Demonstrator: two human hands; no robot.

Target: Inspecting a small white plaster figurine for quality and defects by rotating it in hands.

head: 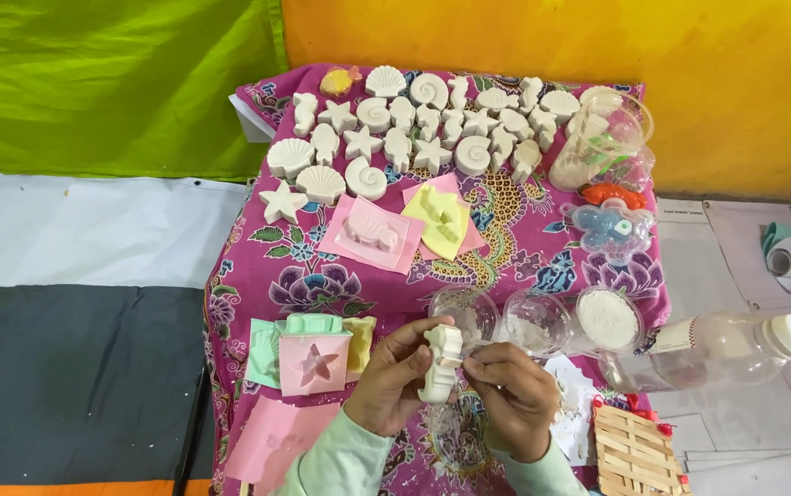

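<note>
Both hands pinch 1 white plaster seahorse cast [441,363] at 6 o'clock: left hand [393,384] gripping its body, right hand [510,390] picking its edge. Hard picking could snap its thin tail.

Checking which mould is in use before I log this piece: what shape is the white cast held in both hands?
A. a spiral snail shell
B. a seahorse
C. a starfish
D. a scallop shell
B: the white cast pinched between the left hand and right hand is tall and narrow with a ridged, curled body, like a seahorse.
</note>
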